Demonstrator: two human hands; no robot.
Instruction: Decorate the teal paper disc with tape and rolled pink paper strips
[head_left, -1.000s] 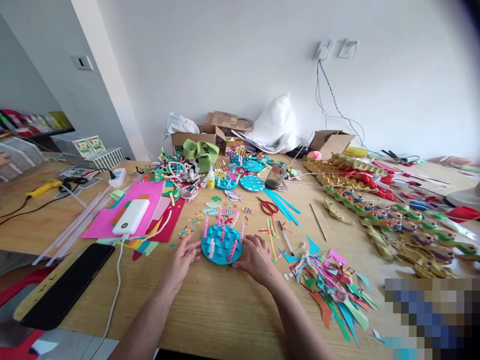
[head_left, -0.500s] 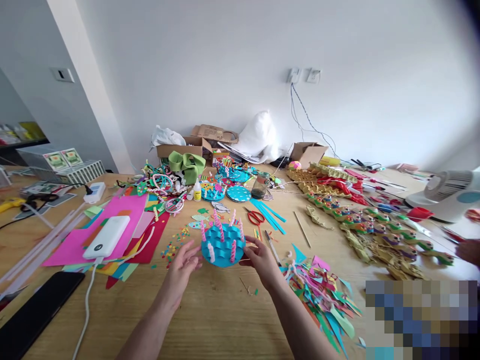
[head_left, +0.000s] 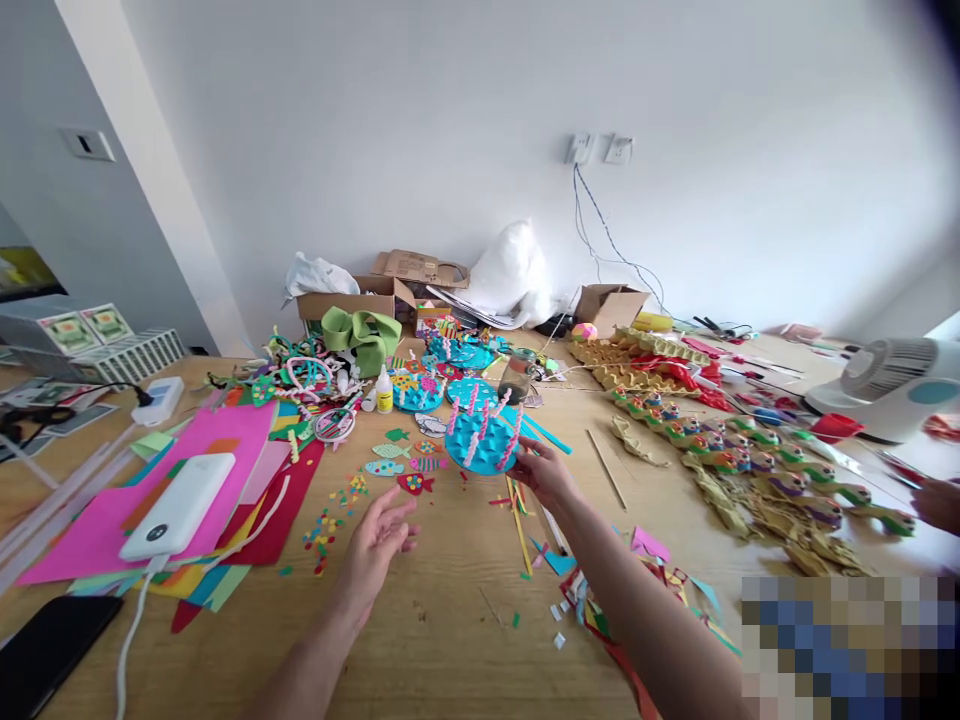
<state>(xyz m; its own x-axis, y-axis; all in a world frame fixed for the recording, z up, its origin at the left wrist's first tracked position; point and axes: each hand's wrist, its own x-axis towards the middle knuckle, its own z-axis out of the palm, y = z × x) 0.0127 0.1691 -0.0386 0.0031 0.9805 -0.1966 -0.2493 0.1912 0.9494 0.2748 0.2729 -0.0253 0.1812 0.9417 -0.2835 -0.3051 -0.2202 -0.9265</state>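
Observation:
My right hand (head_left: 546, 472) grips the right edge of a round blue paper base (head_left: 480, 447), which is tilted above the table. Several twisted pink pipe-cleaner stalks (head_left: 474, 400) stand up from it, among blue paper waves. Apart from it, my left hand (head_left: 384, 528) hovers over the wood with fingers spread, holding nothing. Between the left hand and the base lie paper fish, among them a red fish (head_left: 415, 484) and a light blue fish (head_left: 384, 468). A small glue bottle (head_left: 384, 390) with a yellow label stands behind them, near a flat blue disc (head_left: 459, 393).
Coloured paper sheets, a white power bank (head_left: 178, 506) and a black phone (head_left: 56, 640) lie at left. Paper scraps (head_left: 651, 545) lie under my right forearm. Painted egg-carton strips (head_left: 720, 440) cover the right side. Another person's hand (head_left: 937, 503) shows at the right edge.
The blue base has moved up and to the right in my right hand and tilted. My left hand has let go of it. The paper fish in front now show fully.

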